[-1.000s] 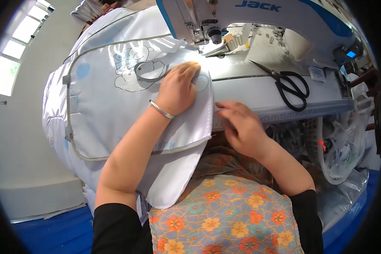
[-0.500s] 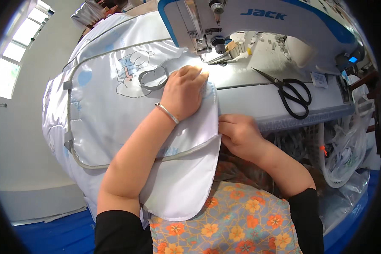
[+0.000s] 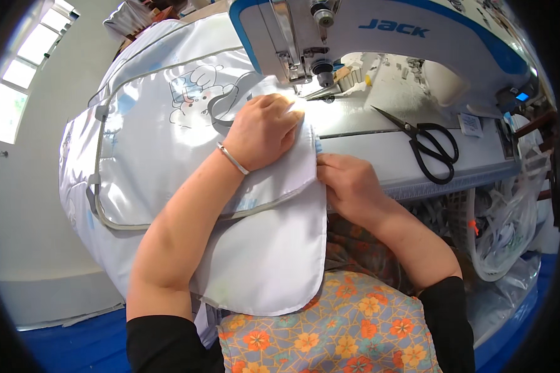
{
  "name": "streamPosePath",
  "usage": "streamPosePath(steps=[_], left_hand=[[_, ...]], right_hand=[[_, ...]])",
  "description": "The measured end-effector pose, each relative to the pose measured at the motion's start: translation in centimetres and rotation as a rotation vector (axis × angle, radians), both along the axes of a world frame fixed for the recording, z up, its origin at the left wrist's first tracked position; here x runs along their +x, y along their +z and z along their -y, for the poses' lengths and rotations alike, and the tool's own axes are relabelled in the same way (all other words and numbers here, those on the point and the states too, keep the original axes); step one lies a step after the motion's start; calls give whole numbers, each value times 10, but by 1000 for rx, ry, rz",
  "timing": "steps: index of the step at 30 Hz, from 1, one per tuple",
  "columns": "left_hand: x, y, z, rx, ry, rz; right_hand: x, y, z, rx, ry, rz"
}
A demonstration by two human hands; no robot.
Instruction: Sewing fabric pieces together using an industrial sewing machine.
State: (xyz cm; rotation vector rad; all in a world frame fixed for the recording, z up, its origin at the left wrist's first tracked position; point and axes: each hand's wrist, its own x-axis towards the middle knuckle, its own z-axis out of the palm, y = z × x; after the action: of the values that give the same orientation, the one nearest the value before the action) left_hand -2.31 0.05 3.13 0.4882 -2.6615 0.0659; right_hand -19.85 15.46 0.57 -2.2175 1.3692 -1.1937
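Note:
A white fabric piece (image 3: 155, 174) with grey edge binding and a printed cartoon figure spreads beneath my left forearm. My left hand (image 3: 264, 130), fingers bent together, bears down on it close to the presser foot of the sewing machine (image 3: 354, 37); its fingertips are partly hidden by glare. Next to that hand a grey strap (image 3: 219, 115) curves in a loop. My right hand (image 3: 348, 180) pinches the fabric's right edge at the front of the machine bed. A rounded white flap (image 3: 267, 261) hangs from the fabric toward my lap.
Black-handled scissors (image 3: 432, 146) lie on the machine bed (image 3: 373, 115), right of the needle. Thread scraps and a small white label (image 3: 471, 124) are there too. A white basket with a clear plastic bag (image 3: 510, 217) stands below on the right. My floral apron (image 3: 330, 329) covers my lap.
The fabric has shifted slightly up and away, its strap and lower binding rising in the picture. My left hand has slid slightly left, my right hand slightly upward, still pinching the edge.

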Motion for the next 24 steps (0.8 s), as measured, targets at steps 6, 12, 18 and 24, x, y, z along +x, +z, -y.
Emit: streamPosePath(steps=[6, 12, 18, 24], left_hand=[[-6, 6, -2, 39, 36, 136], [-6, -6, -26, 5, 133, -42], [-12, -14, -23, 142, 210, 12], [-7, -26, -27, 88, 250, -214]], right_hand=[[0, 2, 4, 52, -7, -80], [7, 1, -23, -112, 27, -202], [5, -8, -13, -17, 15, -186], [-2, 7, 4, -6, 38, -132]])
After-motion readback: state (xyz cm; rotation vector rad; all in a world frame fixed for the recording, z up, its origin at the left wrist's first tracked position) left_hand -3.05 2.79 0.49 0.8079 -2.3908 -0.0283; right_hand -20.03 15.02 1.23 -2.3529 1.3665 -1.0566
